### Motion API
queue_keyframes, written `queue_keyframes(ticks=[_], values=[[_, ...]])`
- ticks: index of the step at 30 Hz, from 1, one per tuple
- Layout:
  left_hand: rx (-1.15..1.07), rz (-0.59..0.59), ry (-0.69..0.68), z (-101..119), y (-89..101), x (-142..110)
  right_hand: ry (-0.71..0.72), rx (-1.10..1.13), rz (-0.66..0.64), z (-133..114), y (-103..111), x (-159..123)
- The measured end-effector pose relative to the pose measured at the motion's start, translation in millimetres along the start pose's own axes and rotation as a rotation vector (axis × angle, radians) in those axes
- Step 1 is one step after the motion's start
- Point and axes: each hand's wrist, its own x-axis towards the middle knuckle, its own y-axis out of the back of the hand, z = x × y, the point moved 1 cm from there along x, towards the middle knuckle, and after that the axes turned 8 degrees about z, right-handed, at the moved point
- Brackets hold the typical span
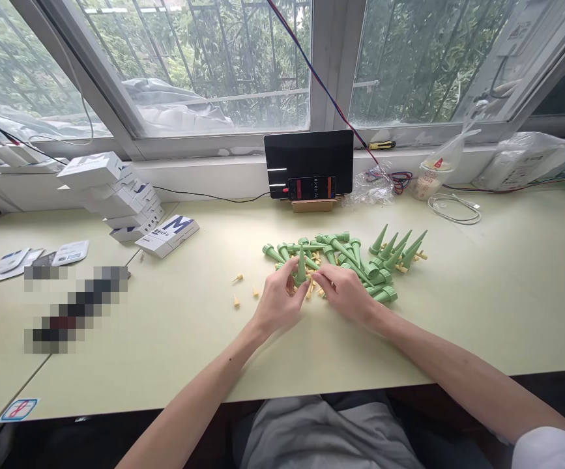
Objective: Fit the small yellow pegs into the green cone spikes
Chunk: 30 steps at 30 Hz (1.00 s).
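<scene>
My left hand (279, 301) pinches a green cone-shaped spike (301, 266), holding it upright with the tip up. My right hand (343, 292) is closed beside it, fingertips at the spike's base among small yellow pieces (317, 290); what they hold is too small to name. Behind both hands lies a pile of green spikes (341, 255) on the pale table (189, 339). A row of upright green spikes (399, 246) stands at the pile's right end. Three small yellow pieces (237, 279) lie loose to the left.
A dark tablet (308, 159) with a phone (311, 187) on a stand is at the table's back. Stacked white boxes (116, 192) and leaflets (38, 257) lie left. A cup in a plastic bag (431, 176), cables (453, 207) and bags sit right.
</scene>
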Motion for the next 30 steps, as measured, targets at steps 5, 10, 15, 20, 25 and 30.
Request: queue_keyframes(ticks=[5, 10, 15, 20, 25, 30], values=[[0.024, 0.045, 0.016, 0.0, 0.7, 1.1, -0.02, 0.065, 0.029, -1.4, 0.8, -0.6], [0.012, 0.051, 0.046, 0.6, 1.4, 2.8, -0.001, 0.108, 0.007, -0.3, 0.3, -1.3], [-0.005, 0.042, 0.047, 1.1, 1.3, 3.0, 0.004, 0.094, 0.008, 1.8, -0.7, -0.7], [-0.003, 0.039, 0.02, 1.9, 2.0, 2.6, 0.009, 0.074, 0.002, 3.3, -0.5, -1.2], [0.005, 0.044, -0.004, 2.1, 3.1, 2.2, 0.002, 0.044, -0.01, 2.2, 1.1, -1.5], [-0.001, 0.035, -0.009, 2.3, 3.4, 2.0, -0.002, 0.032, -0.014, 0.5, 1.2, -1.6]])
